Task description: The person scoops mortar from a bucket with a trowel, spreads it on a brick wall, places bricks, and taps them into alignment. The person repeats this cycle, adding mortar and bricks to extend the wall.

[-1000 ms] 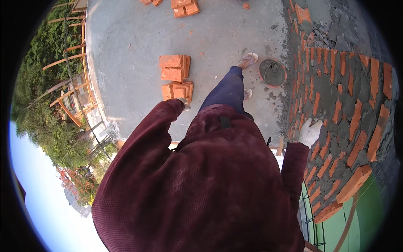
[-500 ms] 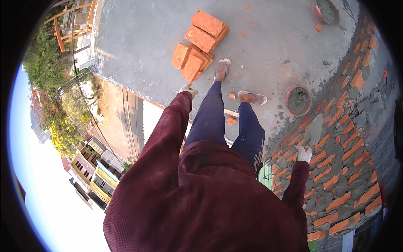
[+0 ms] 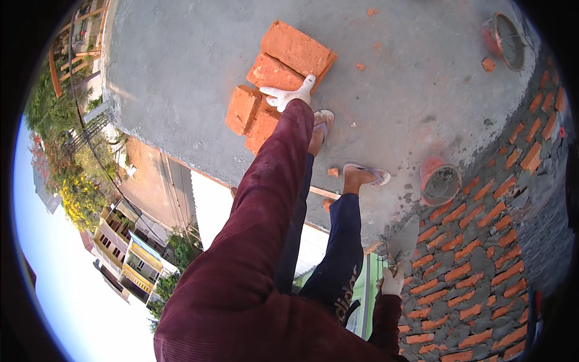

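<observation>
bricks (image 3: pixel 298 49) on grey concrete floor (image 3: pixel 175 72) | mortared brick wall (image 3: pixel 458 273) right | trees (image 3: pixel 84 198) left

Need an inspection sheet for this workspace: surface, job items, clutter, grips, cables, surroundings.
Surface: grey concrete floor, small dark spatters near the nearer bucket.
Job items: orange bricks grouped on the floor; trowel in hand; nearer bucket holds grey mortar; farther bucket also has grey contents; brick wall at right, grey mortar between its bricks.
Clutter: small brick fragments scattered on the floor.
Grips: left grip gloved, fingers spread at the bricks, contact unclear; right grip gloved, closed on the trowel.
Cables: dark line running beyond the floor's left edge; none seen at the hands.
Surroundings: greenery, yellow-flowered tree, buildings beyond the edge.
</observation>
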### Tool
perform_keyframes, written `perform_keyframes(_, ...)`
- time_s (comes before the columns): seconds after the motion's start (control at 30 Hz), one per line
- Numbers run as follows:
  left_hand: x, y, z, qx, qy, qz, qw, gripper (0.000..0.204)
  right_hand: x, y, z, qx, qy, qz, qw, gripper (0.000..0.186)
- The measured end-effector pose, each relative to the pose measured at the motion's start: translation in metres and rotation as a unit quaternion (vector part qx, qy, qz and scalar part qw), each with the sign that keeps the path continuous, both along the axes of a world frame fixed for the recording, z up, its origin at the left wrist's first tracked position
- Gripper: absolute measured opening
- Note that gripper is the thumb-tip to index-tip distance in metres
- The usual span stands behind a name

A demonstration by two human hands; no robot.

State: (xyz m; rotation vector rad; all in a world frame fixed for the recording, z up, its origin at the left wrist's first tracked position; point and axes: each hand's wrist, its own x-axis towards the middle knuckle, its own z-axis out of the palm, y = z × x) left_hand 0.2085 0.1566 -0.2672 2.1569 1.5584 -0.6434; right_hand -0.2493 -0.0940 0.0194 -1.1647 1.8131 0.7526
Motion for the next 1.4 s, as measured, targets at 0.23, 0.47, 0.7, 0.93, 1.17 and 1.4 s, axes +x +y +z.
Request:
perform_keyframes(0.23, -0.029, 0.06, 0.013, -0.116, -0.079, -0.028, 0.99, 0.14, 0.056, 0.012, 0.005, 0.042, -0.098, 0.001, 0.994, 0.022)
perform_keyframes(0.47, -0.111, 0.111, 0.169, -0.714, -0.121, 0.166, 0.669, 0.075, 0.12, 0.027, 0.031, 0.13, -0.361, -0.21, 0.9, 0.026)
perform_keyframes(0.7, -0.184, -0.056, 0.419, -0.914, 0.15, 0.029, 0.376, 0.109, 0.109, -0.007, 0.099, 0.116, -0.566, -0.368, 0.729, 0.055)
perform_keyframes(0.93, -0.212, -0.181, 0.538, -0.869, 0.154, -0.246, 0.4, 0.083, 0.067, -0.086, 0.34, -0.079, -0.719, -0.39, 0.569, 0.044)
perform_keyframes(1.17, -0.208, -0.316, 0.64, -0.673, -0.043, -0.703, 0.227, 0.123, 0.016, -0.119, 0.389, -0.375, -0.61, -0.438, 0.543, 0.041)
perform_keyframes(1.4, -0.274, -0.422, 0.671, -0.502, -0.268, -0.82, 0.064, 0.148, 0.017, -0.162, 0.424, -0.619, -0.42, -0.373, 0.548, 0.055)
